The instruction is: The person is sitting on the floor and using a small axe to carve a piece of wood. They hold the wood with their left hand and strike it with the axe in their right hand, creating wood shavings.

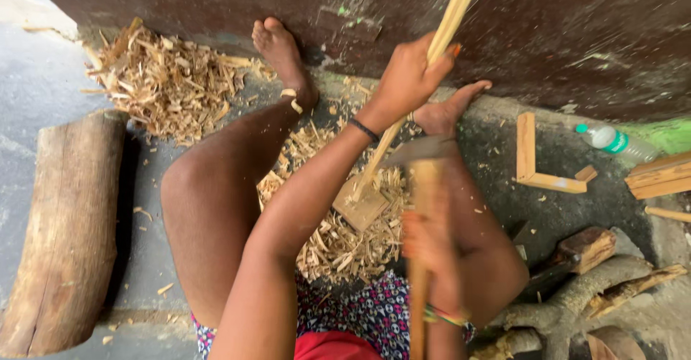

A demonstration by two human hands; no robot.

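Observation:
My left hand [405, 81] grips a long pale wooden stick [452, 14] held upright and tilted, its lower end resting on a small flat wooden block [358, 209] between my legs. My right hand [430, 241], blurred by motion, holds the wooden handle of a hatchet-like chopping tool [419, 153] whose dark blade sits next to the stick just below my left hand. Pale wood shavings [338, 248] lie around the block.
A thick log [68, 230] lies at the left. A larger heap of shavings [169, 83] sits by the dark wall. At the right are an L-shaped wooden piece [533, 169], a plastic bottle [615, 142], flat boards [662, 176] and rough branch pieces [590, 288].

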